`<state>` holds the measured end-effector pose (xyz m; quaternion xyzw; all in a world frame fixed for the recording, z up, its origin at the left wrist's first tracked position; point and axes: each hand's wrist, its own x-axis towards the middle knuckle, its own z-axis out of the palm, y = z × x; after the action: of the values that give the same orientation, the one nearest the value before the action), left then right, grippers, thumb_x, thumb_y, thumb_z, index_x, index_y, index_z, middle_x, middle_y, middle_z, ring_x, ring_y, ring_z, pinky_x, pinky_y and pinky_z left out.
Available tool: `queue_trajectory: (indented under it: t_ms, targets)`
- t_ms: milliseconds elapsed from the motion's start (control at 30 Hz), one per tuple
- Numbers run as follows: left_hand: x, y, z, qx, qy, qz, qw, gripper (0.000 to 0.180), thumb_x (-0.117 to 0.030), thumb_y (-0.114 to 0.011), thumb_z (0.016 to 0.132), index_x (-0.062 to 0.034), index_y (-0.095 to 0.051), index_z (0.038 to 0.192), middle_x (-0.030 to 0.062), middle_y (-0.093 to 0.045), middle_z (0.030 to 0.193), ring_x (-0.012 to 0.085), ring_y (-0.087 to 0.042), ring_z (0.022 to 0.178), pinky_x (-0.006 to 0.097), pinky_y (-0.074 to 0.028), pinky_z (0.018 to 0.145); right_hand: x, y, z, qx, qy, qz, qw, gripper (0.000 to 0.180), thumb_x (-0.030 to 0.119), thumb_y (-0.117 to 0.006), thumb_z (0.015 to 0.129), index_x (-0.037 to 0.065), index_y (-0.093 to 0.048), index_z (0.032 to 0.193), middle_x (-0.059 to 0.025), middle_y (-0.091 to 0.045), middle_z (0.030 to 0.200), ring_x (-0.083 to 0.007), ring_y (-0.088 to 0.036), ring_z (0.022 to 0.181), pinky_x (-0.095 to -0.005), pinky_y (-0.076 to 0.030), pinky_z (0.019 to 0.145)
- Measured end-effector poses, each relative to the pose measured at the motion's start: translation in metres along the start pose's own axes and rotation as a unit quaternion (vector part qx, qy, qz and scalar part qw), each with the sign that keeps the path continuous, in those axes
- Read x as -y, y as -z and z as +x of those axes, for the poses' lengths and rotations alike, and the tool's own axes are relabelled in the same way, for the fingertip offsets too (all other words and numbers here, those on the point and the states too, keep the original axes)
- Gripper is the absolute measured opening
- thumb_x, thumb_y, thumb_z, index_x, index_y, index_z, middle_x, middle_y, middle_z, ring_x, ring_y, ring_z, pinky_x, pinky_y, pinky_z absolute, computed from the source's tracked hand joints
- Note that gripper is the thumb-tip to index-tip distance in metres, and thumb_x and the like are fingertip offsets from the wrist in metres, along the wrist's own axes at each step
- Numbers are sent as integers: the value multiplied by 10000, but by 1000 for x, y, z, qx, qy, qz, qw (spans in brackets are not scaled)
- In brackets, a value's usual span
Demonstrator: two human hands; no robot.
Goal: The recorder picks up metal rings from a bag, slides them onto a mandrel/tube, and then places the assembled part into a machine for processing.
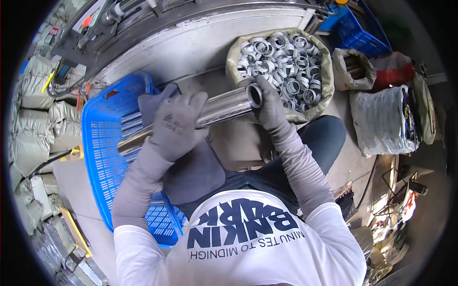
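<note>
A long, shiny metal tube (224,106) lies slanted across my lap, its right end higher in the picture. My left hand (176,125), in a grey glove, is wrapped over its middle. At the right end my right hand (270,104), also gloved, grips the tube beside its round open mouth (255,95), which has a collar-like rim. Whether that rim is a separate ring I cannot tell. Just beyond my right hand stands a woven sack (232,62) full of loose grey metal rings (291,62). A dark cloth or pad (195,171) covers my left thigh.
To my left is a blue plastic basket (98,143) with several metal tubes (131,125) inside. A machine bench (191,28) runs along the far side. Further right are a small sack of tubes (354,69), a blue crate (365,35) and a wrapped bundle (381,121). Wrapped packages (36,128) line the far left.
</note>
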<state>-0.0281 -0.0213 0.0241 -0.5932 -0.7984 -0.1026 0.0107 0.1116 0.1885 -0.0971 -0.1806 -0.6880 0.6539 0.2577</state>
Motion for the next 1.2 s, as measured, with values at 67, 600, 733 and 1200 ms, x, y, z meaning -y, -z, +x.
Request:
queue_trajectory:
  t_ms: [67,600,733,1200]
  targets:
    - [-9,-16,11,48,8,-1,999,590,-226,-775,711,-67,-625,1260,165,-677,1050,349,-674,994,455,-516,878,7,-2,3,-17,243,-207,948,283,261,-574,1005,21,-670,1120,-108,-713,964,-227,-686,760,-329,-576,734]
    - [-19,-32,21,116,23,32,993,523,-207,-781,743,-46,-572,1194,143,-649,1046,322,-661,1002,443,-503,893,13,-18,-8,-59,152,-159,974,274,66,-467,990,-4,-688,1135,-213,-711,1036,-363,-708,919,-415,-553,843]
    - [-15,-38,18,91,5,79,993,467,-250,-854,722,-84,-563,1047,86,-650,981,255,-693,946,395,-534,838,13,-36,-13,-84,40,-105,990,244,93,-491,1008,-20,-690,1093,-194,-717,1016,-318,-706,918,-401,-543,826]
    - [-10,-44,-24,-54,251,-464,848,585,-307,-876,849,8,-634,1280,127,-651,1311,257,-632,1231,417,-495,1096,-9,19,14,-156,130,-167,965,266,163,-522,1009,1,-728,1056,-100,-723,941,-166,-728,779,-292,-612,590]
